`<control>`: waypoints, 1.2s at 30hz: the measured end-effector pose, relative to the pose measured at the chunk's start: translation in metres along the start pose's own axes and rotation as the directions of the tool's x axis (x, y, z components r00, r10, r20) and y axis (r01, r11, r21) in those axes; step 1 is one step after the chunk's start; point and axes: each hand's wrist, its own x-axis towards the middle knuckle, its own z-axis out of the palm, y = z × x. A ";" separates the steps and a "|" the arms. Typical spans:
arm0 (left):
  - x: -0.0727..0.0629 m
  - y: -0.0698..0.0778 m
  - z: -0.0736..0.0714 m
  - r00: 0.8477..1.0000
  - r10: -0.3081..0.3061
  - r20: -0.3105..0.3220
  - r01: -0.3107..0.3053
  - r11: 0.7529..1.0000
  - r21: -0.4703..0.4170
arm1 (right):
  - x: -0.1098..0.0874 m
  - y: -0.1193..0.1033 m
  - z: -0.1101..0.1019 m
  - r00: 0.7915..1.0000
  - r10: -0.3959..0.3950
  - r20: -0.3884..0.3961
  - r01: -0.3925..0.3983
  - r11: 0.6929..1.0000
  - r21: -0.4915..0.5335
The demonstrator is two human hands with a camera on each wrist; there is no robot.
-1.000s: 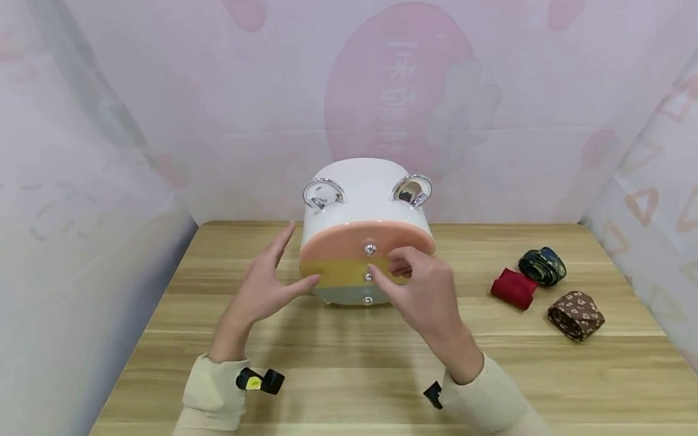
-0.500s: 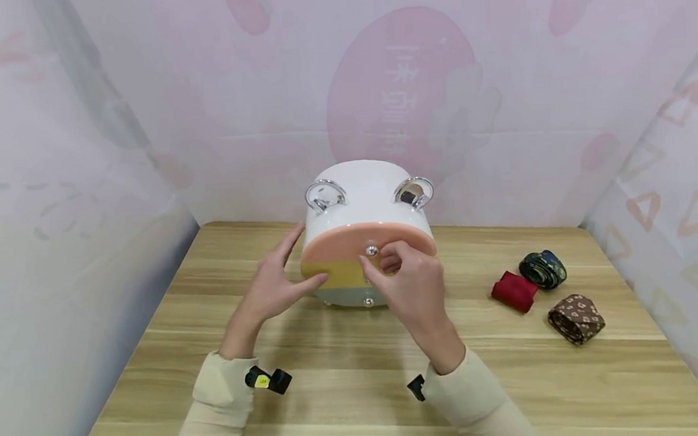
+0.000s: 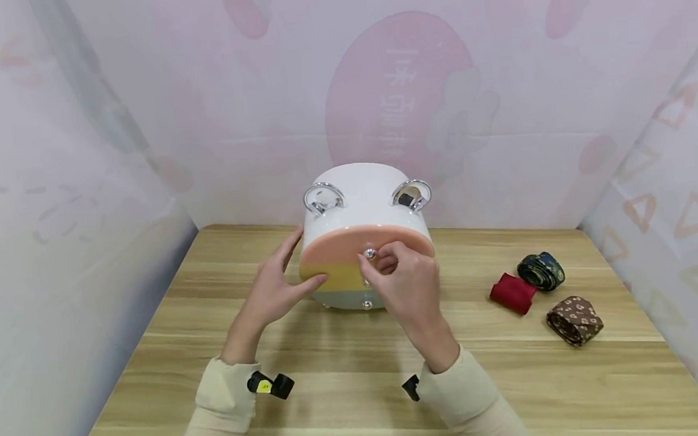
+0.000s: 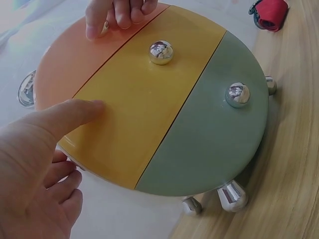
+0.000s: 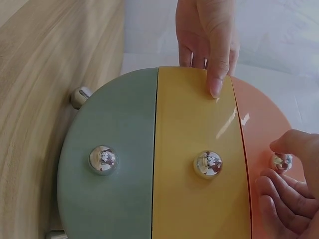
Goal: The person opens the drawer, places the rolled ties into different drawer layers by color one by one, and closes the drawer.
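Note:
A small rounded drawer cabinet (image 3: 359,193) stands on the wooden table, its white top carrying two chrome ear-shaped rings. Its front has an orange top drawer (image 3: 339,244), a yellow middle drawer (image 5: 184,119) and a green bottom drawer (image 4: 209,134), each with a chrome knob. My right hand (image 3: 411,284) has thumb and fingers around the top drawer knob (image 5: 281,162). My left hand (image 3: 272,291) holds the cabinet's left side, its thumb flat on the yellow drawer front and the other fingers around the side. All drawers look flush in the wrist views.
On the table to the right lie three rolled neckties: a red tie (image 3: 513,293), a dark green patterned tie (image 3: 541,271) and a brown flowered tie (image 3: 575,320). A printed pale cloth (image 3: 257,116) hangs behind the table and along both sides.
My right hand has moved up and left from near the middle knob to the top knob. The left hand has come in against the cabinet's side. The cabinet stays in place.

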 end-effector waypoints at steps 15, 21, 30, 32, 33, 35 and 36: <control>-0.005 -0.003 0.004 1.000 0.006 -0.023 -0.008 0.997 -0.082 | -0.001 -0.003 0.002 1.000 -0.013 -0.013 0.013 1.000 0.007; -0.005 -0.004 0.005 1.000 0.012 -0.028 -0.014 0.997 -0.080 | -0.003 -0.002 0.003 1.000 -0.016 -0.023 0.017 1.000 0.007; -0.003 -0.002 0.004 1.000 0.021 -0.022 -0.023 0.996 -0.088 | -0.002 -0.003 0.001 0.998 -0.018 -0.053 0.018 1.000 0.008; -0.003 -0.002 0.004 1.000 0.022 -0.021 -0.023 0.996 -0.088 | -0.002 -0.003 0.000 0.998 -0.016 -0.056 0.016 1.000 0.009; -0.003 -0.002 0.004 1.000 0.022 -0.020 -0.024 0.996 -0.090 | -0.002 -0.003 0.000 0.998 -0.015 -0.056 0.016 1.000 0.011; -0.003 -0.002 0.004 1.000 0.022 -0.019 -0.024 0.995 -0.094 | -0.003 -0.004 0.000 0.998 -0.015 -0.053 0.015 1.000 0.011; -0.003 -0.002 0.003 1.000 0.021 -0.020 -0.023 0.995 -0.094 | -0.003 -0.004 0.000 0.999 -0.014 -0.051 0.015 1.000 0.011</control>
